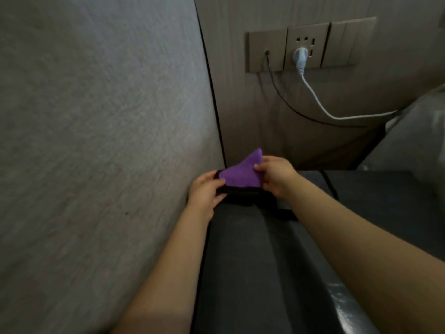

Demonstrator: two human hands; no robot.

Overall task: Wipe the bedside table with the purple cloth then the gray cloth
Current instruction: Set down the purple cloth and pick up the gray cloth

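So the purple cloth [240, 172] is up at the far end of the desk [375, 189], right by the corner where it meets the padded grey wall panel [96, 116]. Both hands are on it. The right hand [277, 175] has a pinch grip on the cloth's right edge, thumb on top, and the cloth peaks up into a soft point behind the fingers. The left hand [207, 189] is curled round the near left corner, and it looks like it's also got hold of something black [248, 196] underneath. A pouch or another folded cloth maybe, the lighting's too dim for me to call it.

Handling-wise this thing is nothing: light, floppy microfibre, won't slip, won't break. It drapes wherever you let go, so I'd say bunch it into a pad in one palm rather than keep holding it by the edges, otherwise it'll just drag and fold over when wiping starts.

Only thing to mind: the white plug cable [313, 97] and a black cable [284, 100] hang down from the wall socket [305, 48] toward the desk's back edge, easy to snag.
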